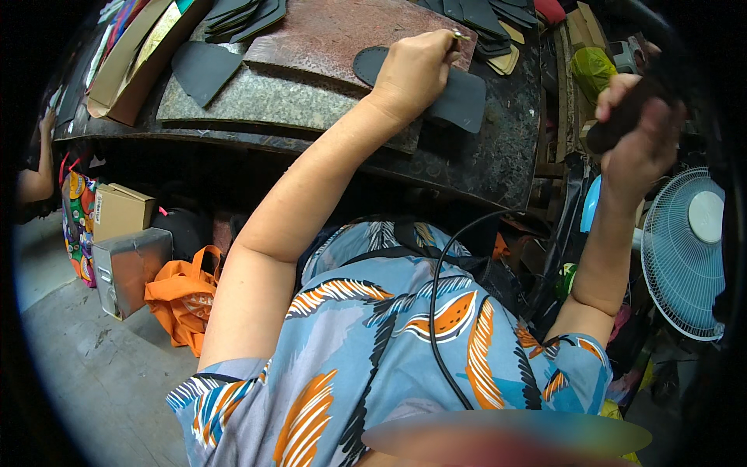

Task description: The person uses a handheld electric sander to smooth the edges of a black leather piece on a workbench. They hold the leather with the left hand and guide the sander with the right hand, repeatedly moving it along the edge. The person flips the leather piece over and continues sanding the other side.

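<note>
My left hand [412,71] is closed over the work board [315,39], with the small metal end of a slim tool [459,36] showing above the fingers. Under and beside it lies a dark grey sheet piece [371,65] with a rounded end and a row of small holes along its edge. Another grey part [463,103] shows right of the wrist; whether both are one piece is hidden. Raised at the far right, my right hand [650,148] is wrapped round a dark, blocky, mallet-like tool [622,124], blurred by motion.
Stacks of dark grey cut pieces [245,17] lie at the table's back, with tan pieces [504,61] at right. A loose grey piece [204,71] rests on the stone slab [257,100]. A fan [685,249] stands right; an orange bag [183,300] and metal box [132,268] sit left.
</note>
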Demonstrator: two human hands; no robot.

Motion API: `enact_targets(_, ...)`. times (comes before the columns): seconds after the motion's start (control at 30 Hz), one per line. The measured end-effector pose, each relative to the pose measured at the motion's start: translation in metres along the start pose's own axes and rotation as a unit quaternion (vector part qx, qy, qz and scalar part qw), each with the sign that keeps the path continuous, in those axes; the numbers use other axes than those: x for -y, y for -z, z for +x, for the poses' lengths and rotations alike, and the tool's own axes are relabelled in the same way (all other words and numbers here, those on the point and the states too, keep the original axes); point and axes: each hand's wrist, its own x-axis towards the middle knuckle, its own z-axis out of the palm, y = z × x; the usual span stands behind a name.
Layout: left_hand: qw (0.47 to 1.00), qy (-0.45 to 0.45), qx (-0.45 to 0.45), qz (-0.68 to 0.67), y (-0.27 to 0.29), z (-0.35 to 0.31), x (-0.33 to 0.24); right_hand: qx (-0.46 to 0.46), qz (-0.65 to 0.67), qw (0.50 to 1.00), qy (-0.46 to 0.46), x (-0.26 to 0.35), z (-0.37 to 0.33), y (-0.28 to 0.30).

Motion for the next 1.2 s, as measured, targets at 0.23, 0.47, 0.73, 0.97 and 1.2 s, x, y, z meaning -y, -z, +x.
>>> enact_targets(0.23,1.0,0.001,-0.014,-0.024,-0.002,-0.004,-0.003,0.138,-0.389,0.901,-0.135,-0.071,-0.05,-0.003)
enact_targets(0.47,0.987,0.076,-0.06,-0.128,0.0,-0.002,0.002,0.104,-0.174,0.922,-0.33,-0.097,-0.036,-0.008)
enact_targets(0.73,0.894,0.215,-0.106,-0.379,0.035,-0.002,-0.016,0.127,-0.171,0.925,-0.314,-0.116,0.001,-0.06)
enact_targets(0.97,0.987,0.141,0.014,0.073,0.099,-0.045,-0.027,0.206,-0.172,0.933,-0.242,-0.08,-0.01,-0.08)
enact_targets(1.2,0.969,0.212,-0.003,0.125,0.093,-0.061,-0.024,0.222,-0.089,0.953,-0.187,-0.076,-0.001,-0.113)
